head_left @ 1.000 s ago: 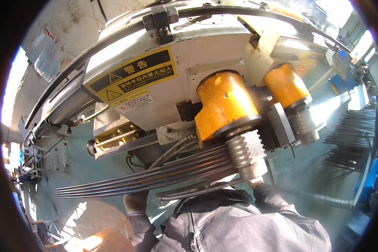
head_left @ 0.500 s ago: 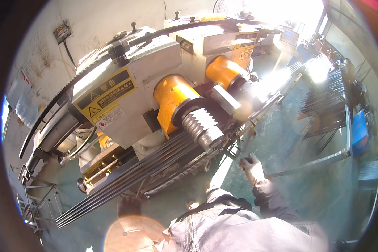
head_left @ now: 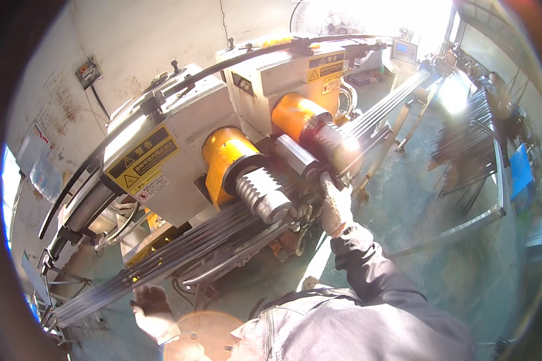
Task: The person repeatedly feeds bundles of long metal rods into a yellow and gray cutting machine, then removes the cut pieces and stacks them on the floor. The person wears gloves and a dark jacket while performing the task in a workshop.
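My left hand (head_left: 153,310), in a glove with a dark palm, is raised at the lower left. Its fingers are stretched out beside a bundle of long metal rods (head_left: 162,271), with a small gap between. My right hand (head_left: 336,204), in a pale glove, reaches up to the machine's near side, just right of a grey hexagonal block (head_left: 295,155). Its fingers are bent against the machine there; what they grip is hidden. The rods run under a ribbed metal roller (head_left: 262,192) on an orange housing (head_left: 229,153); their left part is blurred.
More rods (head_left: 385,105) lead away at the upper right toward a control screen (head_left: 404,51). A rack with stacked rods (head_left: 464,144) and a blue panel (head_left: 521,171) stand at the right. A long curved bar (head_left: 223,63) arches over the machine.
My right hand has moved up and left onto the machine. My left hand has shifted left and turned, fingers stretched. The view has turned somewhat, and the rods now look blurred and less evenly spaced.
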`<state>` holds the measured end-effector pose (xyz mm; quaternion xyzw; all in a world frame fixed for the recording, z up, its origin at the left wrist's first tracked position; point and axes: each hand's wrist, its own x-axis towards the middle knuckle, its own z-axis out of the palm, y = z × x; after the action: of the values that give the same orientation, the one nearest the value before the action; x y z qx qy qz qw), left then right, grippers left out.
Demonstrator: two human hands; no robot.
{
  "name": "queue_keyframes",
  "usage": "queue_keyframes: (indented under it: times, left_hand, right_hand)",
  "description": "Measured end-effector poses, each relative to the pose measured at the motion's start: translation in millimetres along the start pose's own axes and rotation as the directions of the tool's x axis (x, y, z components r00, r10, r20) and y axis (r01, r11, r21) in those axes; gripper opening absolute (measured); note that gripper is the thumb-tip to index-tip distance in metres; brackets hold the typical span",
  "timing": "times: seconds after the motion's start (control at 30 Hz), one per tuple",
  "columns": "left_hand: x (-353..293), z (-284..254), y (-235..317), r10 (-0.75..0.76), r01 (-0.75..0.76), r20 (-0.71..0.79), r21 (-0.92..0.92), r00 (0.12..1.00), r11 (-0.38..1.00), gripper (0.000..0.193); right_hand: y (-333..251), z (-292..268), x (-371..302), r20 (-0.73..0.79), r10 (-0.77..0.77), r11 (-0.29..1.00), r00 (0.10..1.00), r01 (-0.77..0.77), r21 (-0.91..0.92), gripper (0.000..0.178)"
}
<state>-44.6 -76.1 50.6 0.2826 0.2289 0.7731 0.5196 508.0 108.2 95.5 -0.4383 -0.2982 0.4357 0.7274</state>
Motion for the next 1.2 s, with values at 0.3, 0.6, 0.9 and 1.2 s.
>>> queue_keyframes:
  times: [0.3, 0.6, 0.9, 1.2]
  left_hand:
    - [61.3, 130.2, 94.9, 0.193, -0.234, 0.191, 0.220, 0.962, 0.947, 0.059]
    - [130.0, 329.0, 61.9, 0.395, -0.376, 0.080, 0.520, 0.915, 0.767, 0.056]
    - [173.1, 411.3, 21.7, 0.326, -0.401, 0.299, 0.860, 0.897, 0.314, 0.061]
    - [179.5, 499.6, -36.4, 0.043, -0.420, 0.459, 0.765, 0.887, 0.489, 0.039]
  right_hand:
    - [18.2, -3.5, 39.5, -0.035, 0.238, 0.970, 0.971, -0.237, 0.049, 0.039]
    - [35.3, -9.3, 82.4, 0.137, -0.084, 0.992, 0.987, 0.095, -0.078, 0.031]
    - [11.6, -2.4, 85.2, 0.122, 0.088, 0.996, 0.989, -0.083, -0.045, 0.031]
    - [10.0, -4.8, 87.8, 0.151, 0.143, 0.986, 0.978, -0.127, -0.106, 0.023]
